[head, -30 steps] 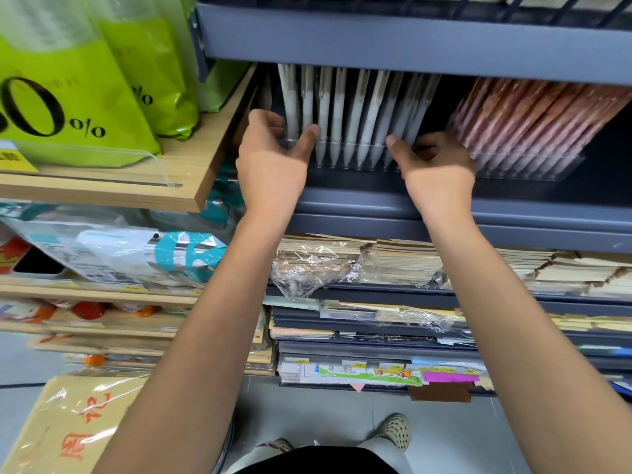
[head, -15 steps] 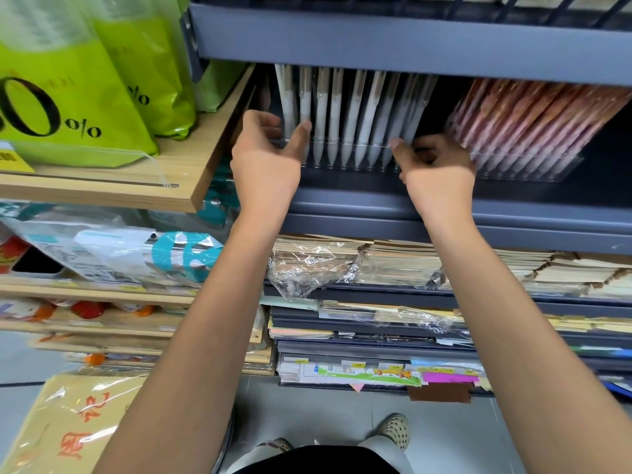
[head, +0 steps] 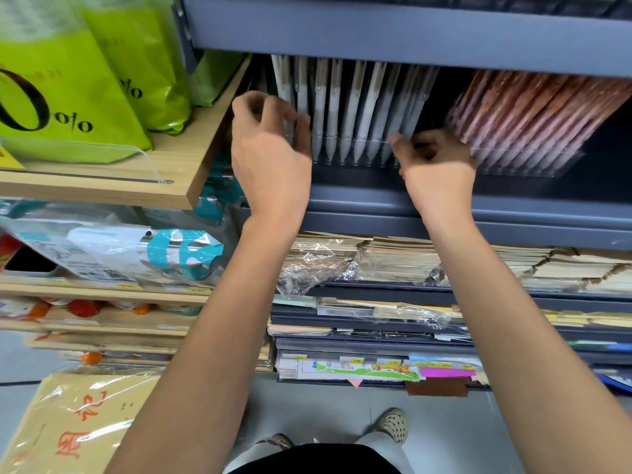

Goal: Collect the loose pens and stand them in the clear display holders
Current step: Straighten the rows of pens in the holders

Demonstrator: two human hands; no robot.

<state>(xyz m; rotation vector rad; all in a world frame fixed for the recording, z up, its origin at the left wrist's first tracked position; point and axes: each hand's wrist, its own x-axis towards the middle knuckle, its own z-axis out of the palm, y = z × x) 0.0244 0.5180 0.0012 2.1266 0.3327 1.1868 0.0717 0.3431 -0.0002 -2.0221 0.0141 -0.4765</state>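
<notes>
A row of white pens stands tips down in a clear display holder on the grey metal shelf. My left hand is at the holder's left end, thumb in front and curled fingers behind the leftmost white pens, pinching them. My right hand is at the holder's right end with fingers curled round its corner and the thumb on its front wall. To the right, pink patterned pens fill a second clear holder.
The grey shelf above hangs low over the pen tops. Green bags sit on a wooden shelf at the left. Wrapped notebook stacks fill the shelves below. My feet stand on the grey floor.
My left fingers have curled in over the leftmost white pens. My right hand has closed tighter at the holder's right end. The pens stand straighter than before.
</notes>
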